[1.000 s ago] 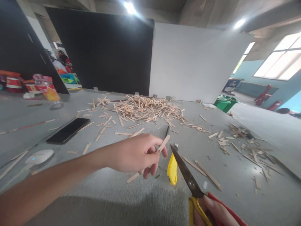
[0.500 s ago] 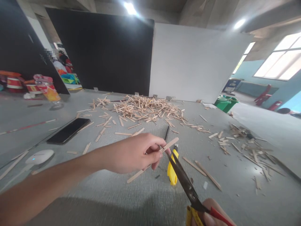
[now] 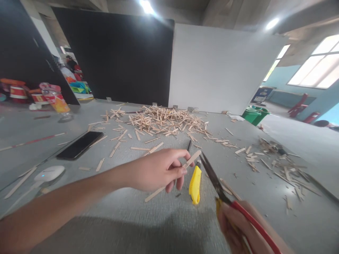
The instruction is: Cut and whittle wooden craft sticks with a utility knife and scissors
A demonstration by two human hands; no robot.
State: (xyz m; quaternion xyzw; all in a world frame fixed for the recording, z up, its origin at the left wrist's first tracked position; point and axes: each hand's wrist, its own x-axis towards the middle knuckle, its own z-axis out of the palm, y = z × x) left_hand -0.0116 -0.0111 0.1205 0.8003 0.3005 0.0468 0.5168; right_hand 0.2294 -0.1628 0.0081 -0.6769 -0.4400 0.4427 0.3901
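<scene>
My left hand pinches a short wooden craft stick between thumb and fingers, its free end pointing up and to the right. My right hand grips red-and-yellow-handled scissors at the lower right. The dark blades point up-left, and their tips reach the stick's free end. A yellow utility knife lies on the grey table just below the stick, between both hands. Another loose stick lies under my left hand.
A big heap of wooden sticks covers the far middle of the table, with cut scraps scattered to the right. A black phone and a white oval device lie on the left. A bottle stands at the far left.
My right hand has swung the scissors up and right, from beneath the stick to its free end. My left hand shifted slightly up with the stick. The camera view dipped a little.
</scene>
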